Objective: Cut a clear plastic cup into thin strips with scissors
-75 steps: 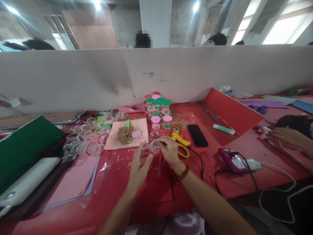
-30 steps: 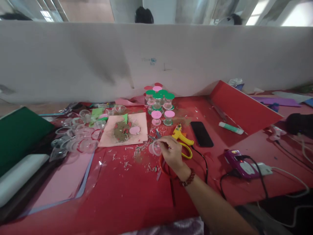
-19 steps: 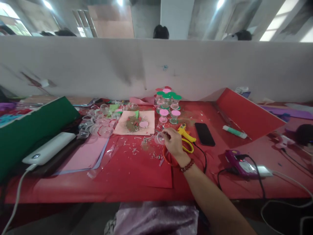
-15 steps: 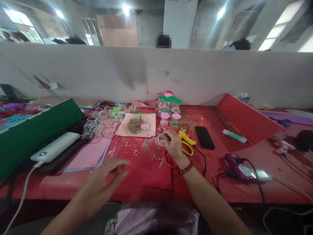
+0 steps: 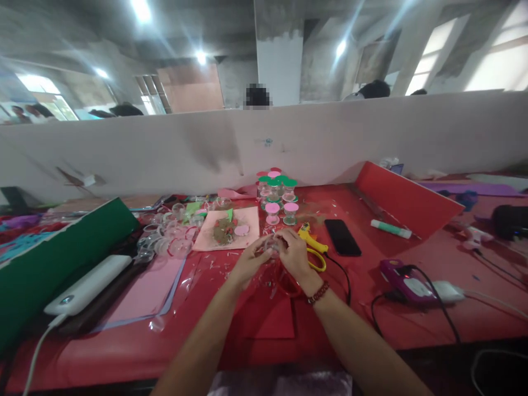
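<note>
My left hand [image 5: 248, 260] and my right hand [image 5: 293, 253] meet over the red table [image 5: 416, 313], both closed round a small clear plastic cup [image 5: 272, 244] held between their fingertips. A bead bracelet sits on my right wrist. Just behind the hands lies a pink paper sheet [image 5: 247, 240] with a brown crumbly heap and a pink disc on it. Further back stands a cluster of small clear cups with pink and green lids [image 5: 277, 190]. Yellow scissors [image 5: 312, 252] lie right beside my right hand.
A heap of clear cups [image 5: 167, 234] lies at the left, with a green board [image 5: 61, 247], a white power bank [image 5: 86, 283] and pink sheets. A black phone [image 5: 342, 236], glue stick [image 5: 390, 228], purple device [image 5: 402, 273] with cables and a raised red board [image 5: 406, 198] are at the right.
My left hand left the view, then came back up from the lower left and joined my right hand on the clear cup. My right hand stayed in place with the cup.
</note>
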`<state>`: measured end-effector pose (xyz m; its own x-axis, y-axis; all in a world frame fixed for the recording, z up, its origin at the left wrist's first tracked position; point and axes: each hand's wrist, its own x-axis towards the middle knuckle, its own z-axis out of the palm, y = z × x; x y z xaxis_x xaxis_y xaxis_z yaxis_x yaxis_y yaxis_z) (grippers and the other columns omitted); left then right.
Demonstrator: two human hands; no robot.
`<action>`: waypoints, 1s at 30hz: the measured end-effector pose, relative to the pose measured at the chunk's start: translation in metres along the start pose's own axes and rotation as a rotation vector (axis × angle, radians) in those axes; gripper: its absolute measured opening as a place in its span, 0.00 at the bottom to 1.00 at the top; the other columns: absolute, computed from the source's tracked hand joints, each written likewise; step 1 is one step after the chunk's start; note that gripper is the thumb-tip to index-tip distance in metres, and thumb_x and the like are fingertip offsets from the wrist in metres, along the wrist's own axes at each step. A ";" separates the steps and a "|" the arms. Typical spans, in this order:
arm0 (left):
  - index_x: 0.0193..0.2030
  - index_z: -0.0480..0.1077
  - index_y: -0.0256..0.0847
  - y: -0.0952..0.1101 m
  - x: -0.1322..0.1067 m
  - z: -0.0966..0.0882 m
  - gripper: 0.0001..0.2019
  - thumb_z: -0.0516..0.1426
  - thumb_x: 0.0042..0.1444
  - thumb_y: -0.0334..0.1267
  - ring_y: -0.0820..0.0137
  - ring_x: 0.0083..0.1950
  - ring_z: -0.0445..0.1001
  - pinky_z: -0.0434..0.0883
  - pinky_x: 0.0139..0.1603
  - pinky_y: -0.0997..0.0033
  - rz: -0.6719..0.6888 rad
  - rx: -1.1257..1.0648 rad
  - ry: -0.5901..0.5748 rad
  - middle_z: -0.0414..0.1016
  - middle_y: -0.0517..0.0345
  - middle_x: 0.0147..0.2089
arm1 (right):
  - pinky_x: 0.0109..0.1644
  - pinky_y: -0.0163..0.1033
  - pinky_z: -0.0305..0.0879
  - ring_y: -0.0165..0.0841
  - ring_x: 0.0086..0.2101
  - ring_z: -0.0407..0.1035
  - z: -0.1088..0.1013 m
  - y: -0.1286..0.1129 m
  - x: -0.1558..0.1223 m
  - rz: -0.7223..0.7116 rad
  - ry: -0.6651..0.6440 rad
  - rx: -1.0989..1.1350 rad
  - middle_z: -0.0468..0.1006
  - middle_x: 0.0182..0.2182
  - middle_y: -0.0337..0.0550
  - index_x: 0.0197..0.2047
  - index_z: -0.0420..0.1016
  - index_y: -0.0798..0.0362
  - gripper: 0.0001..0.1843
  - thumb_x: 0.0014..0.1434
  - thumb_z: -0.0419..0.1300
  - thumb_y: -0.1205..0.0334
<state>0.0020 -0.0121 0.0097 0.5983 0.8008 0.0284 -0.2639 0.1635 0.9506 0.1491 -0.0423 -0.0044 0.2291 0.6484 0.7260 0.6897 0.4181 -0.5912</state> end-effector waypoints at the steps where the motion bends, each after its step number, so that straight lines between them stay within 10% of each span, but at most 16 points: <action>1: 0.52 0.73 0.42 -0.002 0.000 -0.003 0.22 0.65 0.48 0.35 0.68 0.43 0.75 0.71 0.44 0.70 -0.009 -0.064 -0.010 0.75 0.49 0.53 | 0.41 0.39 0.65 0.35 0.35 0.68 0.001 0.001 -0.001 -0.010 -0.008 0.002 0.75 0.33 0.44 0.36 0.73 0.51 0.10 0.58 0.51 0.71; 30: 0.46 0.75 0.38 -0.016 0.012 -0.020 0.17 0.64 0.47 0.29 0.68 0.47 0.75 0.71 0.49 0.70 -0.013 -0.335 0.018 0.76 0.52 0.50 | 0.40 0.38 0.63 0.34 0.34 0.66 0.021 -0.004 0.001 0.086 -0.007 0.144 0.72 0.32 0.42 0.34 0.68 0.51 0.08 0.54 0.50 0.71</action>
<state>-0.0017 0.0059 -0.0114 0.5908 0.8068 0.0090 -0.4920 0.3514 0.7965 0.1324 -0.0298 -0.0086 0.2777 0.6903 0.6681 0.5617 0.4475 -0.6958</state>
